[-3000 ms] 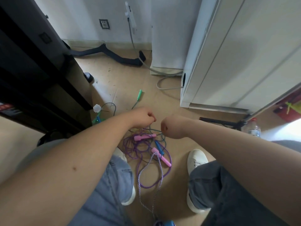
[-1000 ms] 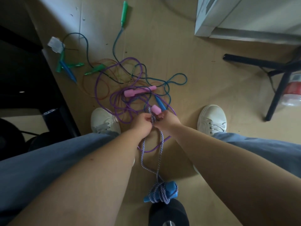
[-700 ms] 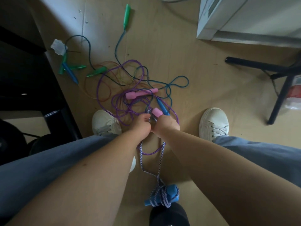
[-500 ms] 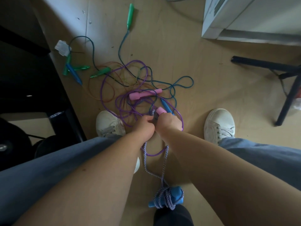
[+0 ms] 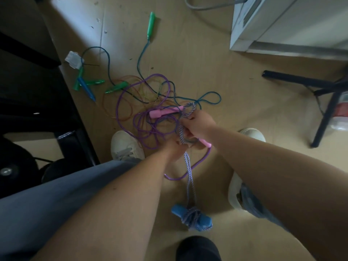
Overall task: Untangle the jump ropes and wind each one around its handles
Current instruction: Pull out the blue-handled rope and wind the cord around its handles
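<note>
A tangle of jump ropes lies on the floor between my feet. My right hand [image 5: 199, 125] is closed around a pink handle [image 5: 205, 143] whose purple rope [image 5: 143, 127] loops through the pile, with a loop of the braided white-and-purple rope [image 5: 189, 110] over its fingers. My left hand [image 5: 175, 147] pinches that braided rope just below. The braided rope runs down to a blue handle pair [image 5: 192, 217] with rope wound around it. A second pink handle [image 5: 165, 112] lies in the tangle. Green handles [image 5: 150, 25] and a dark teal rope [image 5: 209, 97] lie farther out.
Black furniture [image 5: 37, 102] stands along the left. A white cabinet [image 5: 282, 25] is at upper right, a black stand's legs [image 5: 323, 102] at right. My white shoes [image 5: 124, 146] flank the pile. A blue handle [image 5: 86, 89] and white scrap [image 5: 73, 59] lie at left.
My right hand has lifted the pink handle out of the pile and turned it, end now toward me. A loop of braided rope has come up over that hand. The view shifted slightly.
</note>
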A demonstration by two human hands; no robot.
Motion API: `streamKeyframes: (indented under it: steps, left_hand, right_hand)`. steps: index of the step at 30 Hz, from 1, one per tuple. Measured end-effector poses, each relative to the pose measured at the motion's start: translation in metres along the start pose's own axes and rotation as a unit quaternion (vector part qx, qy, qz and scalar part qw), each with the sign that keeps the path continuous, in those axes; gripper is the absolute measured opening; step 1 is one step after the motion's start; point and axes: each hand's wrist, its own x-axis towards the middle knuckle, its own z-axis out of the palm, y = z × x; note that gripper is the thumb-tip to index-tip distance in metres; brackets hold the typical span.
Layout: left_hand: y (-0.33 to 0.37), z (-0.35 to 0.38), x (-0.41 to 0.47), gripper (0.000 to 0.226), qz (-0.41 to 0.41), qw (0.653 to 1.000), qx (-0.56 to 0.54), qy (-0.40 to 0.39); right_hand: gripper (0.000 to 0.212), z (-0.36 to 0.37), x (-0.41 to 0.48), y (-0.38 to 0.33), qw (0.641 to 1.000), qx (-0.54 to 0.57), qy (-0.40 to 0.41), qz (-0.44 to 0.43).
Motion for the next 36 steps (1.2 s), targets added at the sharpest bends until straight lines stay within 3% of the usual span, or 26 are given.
streamKeyframes:
  steps: [1, 6, 8, 13, 17, 18, 21, 24, 28, 32, 36]
  left_hand:
    - [0.006, 0.0, -0.006, 0.008, 0.026, 1.0, 0.002, 0.008]
    - [0.019, -0.01, 0.01, 0.028, 0.096, 0.991, -0.044, 0.085]
    - [0.035, -0.024, 0.014, 0.037, 0.111, 0.983, -0.082, 0.122]
    - [0.073, -0.047, -0.006, 0.02, 0.149, 0.942, -0.24, 0.183]
    - [0.05, -0.043, -0.004, 0.02, 0.098, 0.963, -0.175, 0.181]
    - [0.042, -0.04, -0.004, 0.024, 0.081, 0.969, -0.15, 0.18]
    - [0.025, -0.035, -0.007, 0.036, 0.021, 0.979, -0.111, 0.168]
    - [0.012, -0.031, -0.003, 0.035, -0.01, 0.986, -0.088, 0.141]
    - [0.013, -0.029, -0.003, 0.044, -0.01, 0.987, -0.095, 0.128]
    - [0.044, -0.03, -0.025, 0.017, 0.006, 0.98, -0.178, 0.087]
    - [0.069, -0.033, -0.04, 0.019, 0.042, 0.973, -0.223, 0.047]
  right_hand:
    - [0.031, -0.008, 0.0, -0.003, 0.999, 0.045, -0.003, 0.002]
    - [0.03, -0.03, 0.006, -0.015, 0.981, 0.191, 0.04, -0.005]
    - [0.032, -0.032, 0.001, -0.011, 0.979, 0.198, 0.047, 0.0]
    - [0.03, -0.022, -0.017, 0.022, 0.995, -0.098, 0.007, -0.015]
    - [0.036, 0.0, -0.035, 0.048, 0.958, -0.266, -0.109, -0.023]
    - [0.048, 0.006, -0.04, 0.054, 0.946, -0.295, -0.127, -0.029]
    - [0.083, 0.021, -0.048, 0.069, 0.911, -0.386, -0.134, -0.06]
    - [0.081, 0.027, -0.051, 0.071, 0.878, -0.459, -0.114, -0.079]
    - [0.071, 0.022, -0.047, 0.067, 0.889, -0.446, -0.079, -0.07]
    - [0.068, 0.011, -0.047, 0.062, 0.931, -0.359, -0.067, -0.015]
    - [0.058, -0.002, -0.053, 0.046, 0.952, -0.303, -0.037, 0.018]
